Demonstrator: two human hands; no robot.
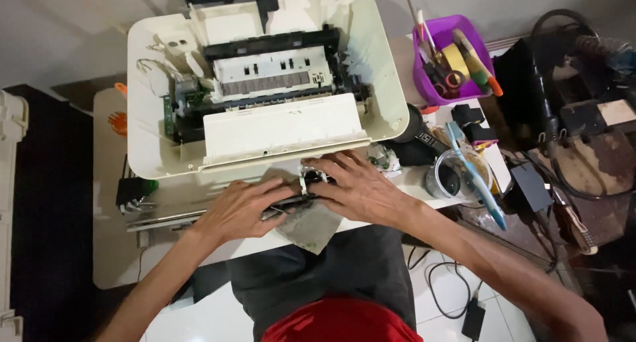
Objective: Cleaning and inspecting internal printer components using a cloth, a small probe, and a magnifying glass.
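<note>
An opened cream printer body (159, 153) with its inner mechanism exposed stands on a white table (119, 249). In front of it, my left hand (238, 209) and my right hand (358, 186) both grip a small black and metal printer part (311, 181) that runs into a long metal bar (165, 217) stretching left. The part rests over a dirty grey cloth (308, 229) at the table's front edge. Fingers cover most of the part.
A purple basket (430, 83) with scissors, tape and tools stands at the back right. A clear cup (457, 176) with a blue toothbrush (480, 183) sits right of my hands. Cables, a black adapter (530, 186) and clutter lie to the right.
</note>
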